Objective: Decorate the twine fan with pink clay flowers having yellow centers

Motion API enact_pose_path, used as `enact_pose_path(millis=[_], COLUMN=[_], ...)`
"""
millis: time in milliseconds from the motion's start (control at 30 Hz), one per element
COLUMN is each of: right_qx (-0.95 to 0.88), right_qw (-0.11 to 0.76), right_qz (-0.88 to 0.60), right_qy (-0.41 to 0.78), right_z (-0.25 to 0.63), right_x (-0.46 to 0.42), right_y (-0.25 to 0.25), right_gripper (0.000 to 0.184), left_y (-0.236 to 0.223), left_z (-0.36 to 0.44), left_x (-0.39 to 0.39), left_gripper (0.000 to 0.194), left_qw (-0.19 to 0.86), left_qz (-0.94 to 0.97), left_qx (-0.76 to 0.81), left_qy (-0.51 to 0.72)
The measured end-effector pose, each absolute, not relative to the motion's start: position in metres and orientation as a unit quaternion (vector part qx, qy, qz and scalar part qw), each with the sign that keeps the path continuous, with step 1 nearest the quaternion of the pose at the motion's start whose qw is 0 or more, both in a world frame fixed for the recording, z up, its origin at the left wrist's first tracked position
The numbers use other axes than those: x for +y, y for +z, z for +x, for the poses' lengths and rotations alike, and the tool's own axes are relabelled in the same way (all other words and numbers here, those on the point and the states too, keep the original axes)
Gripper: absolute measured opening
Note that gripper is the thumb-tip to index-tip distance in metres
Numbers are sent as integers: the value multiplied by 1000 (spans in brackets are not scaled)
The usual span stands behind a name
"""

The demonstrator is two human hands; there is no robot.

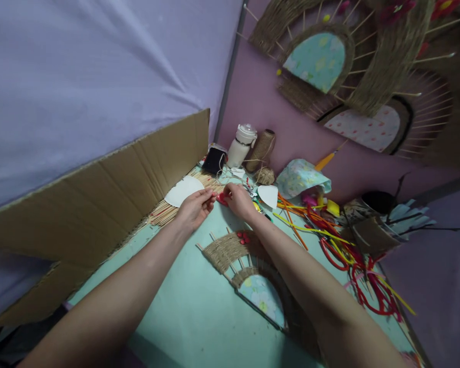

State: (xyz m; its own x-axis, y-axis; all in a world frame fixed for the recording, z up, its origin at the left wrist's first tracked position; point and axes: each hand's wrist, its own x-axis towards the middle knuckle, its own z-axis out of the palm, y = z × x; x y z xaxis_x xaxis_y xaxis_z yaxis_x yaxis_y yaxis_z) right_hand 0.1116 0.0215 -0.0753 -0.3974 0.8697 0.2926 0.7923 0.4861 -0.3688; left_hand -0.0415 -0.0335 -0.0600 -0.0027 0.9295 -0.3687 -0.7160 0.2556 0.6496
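Note:
My left hand [197,208] is closed in a pinch, its fingertips meeting the left end of a small red piece [222,199]. What lies between those fingertips is too small to make out. My right hand [238,201] curls its fingers round the other side of the red piece, hiding part of it. Below the hands a woven twine fan [224,250] lies on the table, with a red flower [244,237] on its twine band and a floral cloth half-circle [260,296] at its base. My right forearm covers part of the fan.
A cardboard wall [99,184] borders the left side, near thin sticks [163,213] and a white paper piece [184,191]. Behind stand a white bottle [241,145] and a twine spool [261,150]. Right are red-handled scissors [332,254] and a yellow strip [291,226]. Finished fans [316,59] hang above.

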Motion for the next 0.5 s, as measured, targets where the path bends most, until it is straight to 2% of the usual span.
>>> enact_pose_path(millis=[233,500], right_qx=[-848,-812], right_qw=[193,239], right_qz=[-488,-523], right_qy=[78,100], right_z=[116,122], right_x=[25,26], right_y=[-76,-82], right_gripper=[16,30], left_y=[-58,-57], left_z=[-40,-38], left_x=[-35,-36], left_gripper=[17,17], left_qw=[694,695], left_qz=[136,139], left_qx=[385,386], left_qy=[593,590])
